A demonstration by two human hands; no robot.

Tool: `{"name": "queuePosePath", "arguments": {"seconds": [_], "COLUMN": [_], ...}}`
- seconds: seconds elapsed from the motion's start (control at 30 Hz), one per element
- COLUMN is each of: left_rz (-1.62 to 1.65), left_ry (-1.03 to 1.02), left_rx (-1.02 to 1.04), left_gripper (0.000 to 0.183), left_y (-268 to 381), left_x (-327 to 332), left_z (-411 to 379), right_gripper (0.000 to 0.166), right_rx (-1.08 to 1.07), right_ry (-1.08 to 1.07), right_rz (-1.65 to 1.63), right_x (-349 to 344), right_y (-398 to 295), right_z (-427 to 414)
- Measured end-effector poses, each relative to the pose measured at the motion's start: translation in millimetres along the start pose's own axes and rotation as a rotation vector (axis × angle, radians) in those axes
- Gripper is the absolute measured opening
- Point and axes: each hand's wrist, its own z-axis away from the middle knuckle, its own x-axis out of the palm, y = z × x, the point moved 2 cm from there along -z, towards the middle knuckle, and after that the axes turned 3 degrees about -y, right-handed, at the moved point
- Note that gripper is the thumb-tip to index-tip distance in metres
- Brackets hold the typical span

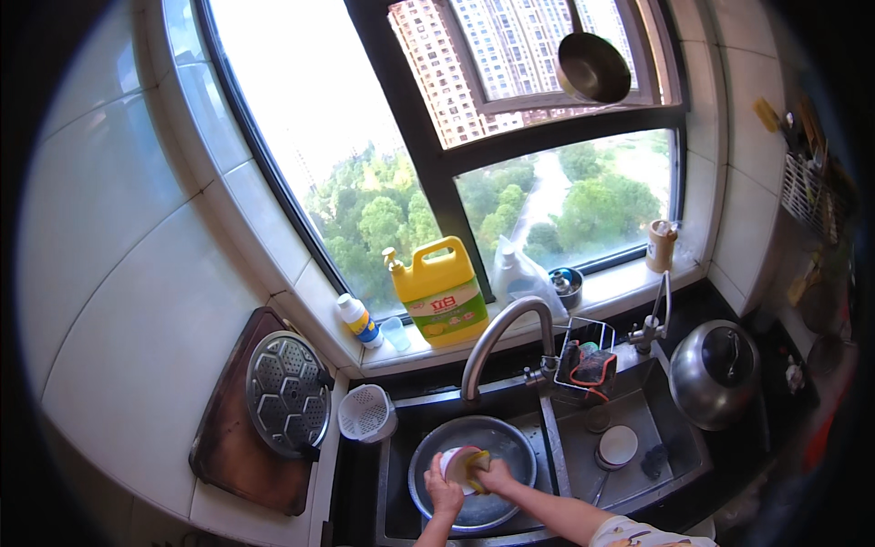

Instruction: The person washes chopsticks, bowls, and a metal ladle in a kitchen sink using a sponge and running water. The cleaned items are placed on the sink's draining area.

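In the left sink basin stands a round metal washbasin (502, 439) that seems to hold water. Over it, my left hand (444, 491) grips a light bowl (451, 466) with a reddish rim, tilted so its opening faces right. My right hand (499, 476) presses a yellow cloth or sponge (482, 461) inside the bowl; its fingers are partly hidden behind the cloth. The curved steel faucet (509, 316) arches above the washbasin's far side.
In the right sink basin (646, 393) are a white bowl (618, 446), a utensil handle (601, 489) and a dark scouring pad (654, 461). A wire caddy (592, 362), yellow detergent jug (444, 301), white plastic basket (367, 414), steamer plate (288, 393) and domed metal lid (714, 376) surround the sink.
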Motion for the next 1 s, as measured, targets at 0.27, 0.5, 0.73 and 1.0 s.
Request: {"name": "queuePosePath", "arguments": {"seconds": [0.27,0.5,0.73,1.0], "left_rz": [-0.374,-0.250,0.071,-0.097], "left_ry": [-0.543,-0.211,0.235,-0.320], "left_rx": [0.099,0.142,-0.172,-0.085], "left_gripper": [0.046,0.037,0.043,0.056], "left_y": [-7,-19,-68,-131], "left_x": [1,-2,43,69], "left_z": [-25,-54,-31,-19], "right_gripper": [0.004,0.026,0.025,0.029], "right_rx": [-1.173,-0.650,0.106,-0.191], "right_ry": [-0.324,0.034,0.280,0.050], "right_rz": [1.341,0.535,-0.272,0.863], "right_x": [-9,-21,52,-6], "right_y": [-61,-36,76,26], "right_z": [-31,-37,-37,-77]}}
